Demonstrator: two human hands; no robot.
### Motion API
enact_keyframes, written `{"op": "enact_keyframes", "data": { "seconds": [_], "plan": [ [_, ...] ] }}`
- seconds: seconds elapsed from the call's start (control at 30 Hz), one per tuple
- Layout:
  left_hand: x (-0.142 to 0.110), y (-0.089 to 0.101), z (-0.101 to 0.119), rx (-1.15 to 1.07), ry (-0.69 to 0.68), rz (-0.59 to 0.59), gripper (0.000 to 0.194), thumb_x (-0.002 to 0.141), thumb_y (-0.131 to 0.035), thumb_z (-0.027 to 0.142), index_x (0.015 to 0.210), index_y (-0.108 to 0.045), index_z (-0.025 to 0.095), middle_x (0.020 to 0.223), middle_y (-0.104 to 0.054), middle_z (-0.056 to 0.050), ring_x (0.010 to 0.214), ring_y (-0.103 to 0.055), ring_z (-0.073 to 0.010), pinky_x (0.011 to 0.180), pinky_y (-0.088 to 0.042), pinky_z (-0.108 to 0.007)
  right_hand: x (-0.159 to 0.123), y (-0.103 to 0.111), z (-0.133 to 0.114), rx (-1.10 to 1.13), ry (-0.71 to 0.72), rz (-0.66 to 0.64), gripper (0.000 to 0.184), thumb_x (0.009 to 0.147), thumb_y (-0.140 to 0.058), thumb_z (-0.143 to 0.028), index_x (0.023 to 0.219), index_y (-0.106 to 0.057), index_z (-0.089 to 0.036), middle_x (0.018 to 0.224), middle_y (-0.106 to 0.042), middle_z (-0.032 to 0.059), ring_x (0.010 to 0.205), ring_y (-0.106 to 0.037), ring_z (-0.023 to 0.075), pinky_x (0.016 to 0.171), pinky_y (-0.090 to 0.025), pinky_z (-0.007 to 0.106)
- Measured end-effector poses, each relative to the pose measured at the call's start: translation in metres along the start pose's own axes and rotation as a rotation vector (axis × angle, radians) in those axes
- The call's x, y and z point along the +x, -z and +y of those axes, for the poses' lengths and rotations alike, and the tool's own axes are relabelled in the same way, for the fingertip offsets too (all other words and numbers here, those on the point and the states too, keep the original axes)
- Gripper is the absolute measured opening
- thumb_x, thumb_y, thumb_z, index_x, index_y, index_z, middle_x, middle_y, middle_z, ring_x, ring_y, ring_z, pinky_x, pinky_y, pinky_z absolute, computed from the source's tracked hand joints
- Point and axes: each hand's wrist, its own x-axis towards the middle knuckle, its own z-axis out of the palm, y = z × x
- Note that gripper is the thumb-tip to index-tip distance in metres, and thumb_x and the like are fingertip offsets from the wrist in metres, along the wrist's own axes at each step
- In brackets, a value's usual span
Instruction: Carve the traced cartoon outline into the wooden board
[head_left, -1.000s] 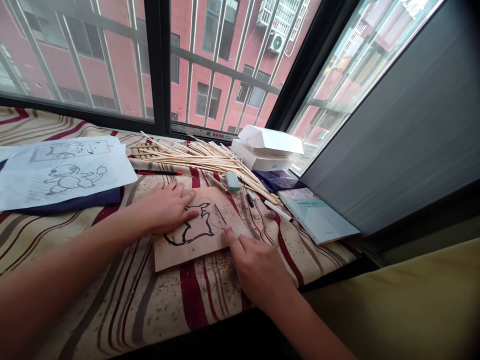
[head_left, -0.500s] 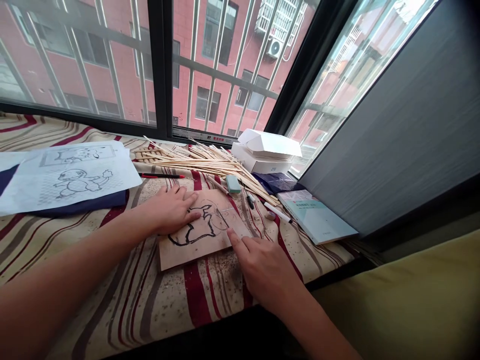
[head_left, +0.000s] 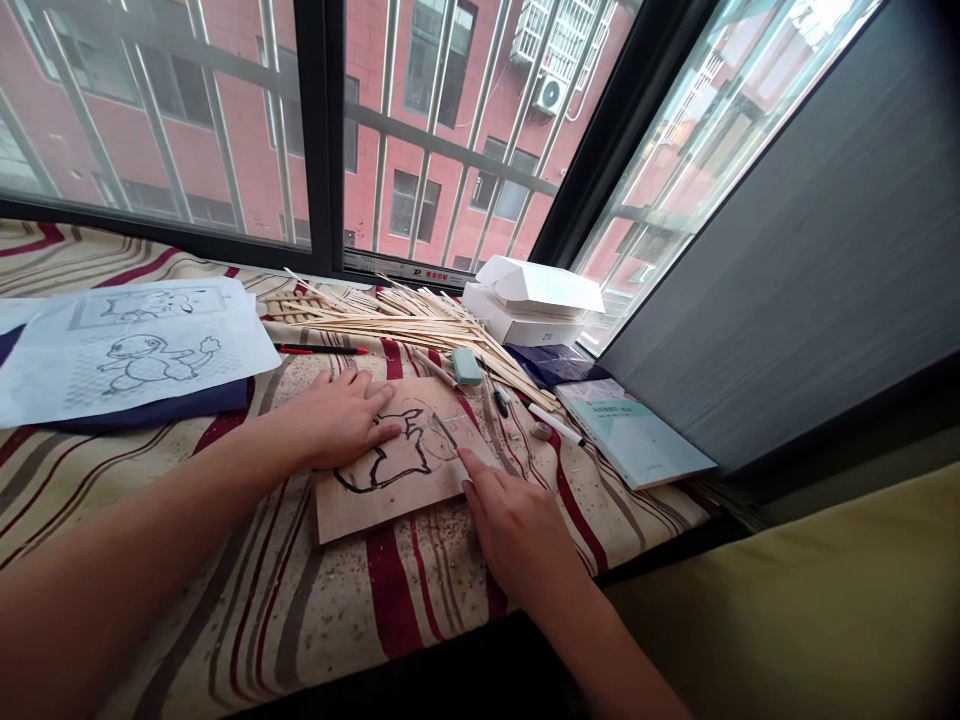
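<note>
A thin wooden board [head_left: 390,490] lies on striped fabric, with a black-outlined cartoon figure [head_left: 386,465] drawn on it. My left hand [head_left: 341,415] rests flat on the board's upper left part, fingers spread and holding nothing. My right hand [head_left: 510,525] is at the board's right edge, its index fingertip on the wood. Nothing shows in its grip, though its curled fingers hide a little. A faint scored line or thin clear strip [head_left: 450,430] lies near that fingertip; I cannot tell which.
Printed line drawings on white paper [head_left: 127,350] lie at the left on dark blue cloth [head_left: 150,400]. Beyond the board are a pile of thin wooden sticks [head_left: 405,320], a pen [head_left: 322,349], a green eraser [head_left: 466,366], a white marker [head_left: 555,424], a white box [head_left: 525,305], and a book [head_left: 630,432]. A barred window [head_left: 450,130] stands behind.
The view has turned slightly and leveled. My right index fingertip has shifted a little to the right along the board, while my left hand stays flat in place.
</note>
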Motion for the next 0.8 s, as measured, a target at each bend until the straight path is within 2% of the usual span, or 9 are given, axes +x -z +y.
{"op": "enact_keyframes", "data": {
  "seconds": [0.2, 0.4, 0.63, 0.8],
  "plan": [
    [0.000, -0.003, -0.001, -0.013, -0.017, 0.035, 0.072, 0.105, -0.034, 0.061, 0.162, -0.041, 0.018, 0.159, -0.048, -0.025, 0.144, -0.045, -0.0452, 0.114, -0.034, -0.057, 0.000, 0.013, -0.008, -0.077, 0.068, -0.139, 0.056, 0.089, -0.048, -0.002, 0.143, -0.064, -0.003, 0.080, -0.074, 0.0095, 0.063, -0.070, 0.0208, 0.054, -0.045, 0.031],
    [0.002, -0.006, -0.002, -0.005, -0.029, 0.058, 0.072, 0.105, -0.035, 0.061, 0.161, -0.044, 0.016, 0.155, -0.052, -0.025, 0.142, -0.046, -0.0442, 0.113, -0.034, -0.055, 0.015, 0.018, -0.010, -0.100, 0.050, -0.291, 0.060, 0.089, -0.046, -0.004, 0.148, -0.058, -0.003, 0.090, -0.077, 0.0135, 0.070, -0.073, 0.0244, 0.055, -0.049, 0.034],
    [0.002, -0.003, -0.001, 0.011, -0.026, 0.027, 0.072, 0.106, -0.033, 0.060, 0.162, -0.041, 0.016, 0.156, -0.051, -0.025, 0.143, -0.045, -0.0439, 0.113, -0.034, -0.055, 0.011, 0.018, -0.002, -0.113, 0.080, -0.294, 0.062, 0.089, -0.046, -0.003, 0.149, -0.057, -0.003, 0.087, -0.076, 0.0129, 0.069, -0.073, 0.0240, 0.055, -0.049, 0.033],
    [0.001, -0.003, -0.001, 0.040, -0.031, 0.021, 0.072, 0.107, -0.031, 0.060, 0.163, -0.038, 0.016, 0.156, -0.051, -0.025, 0.144, -0.044, -0.0440, 0.114, -0.034, -0.055, 0.015, 0.023, -0.005, -0.127, 0.126, -0.331, 0.060, 0.089, -0.048, -0.002, 0.149, -0.055, -0.001, 0.090, -0.076, 0.0150, 0.071, -0.072, 0.0232, 0.055, -0.049, 0.032]
  ]
}}
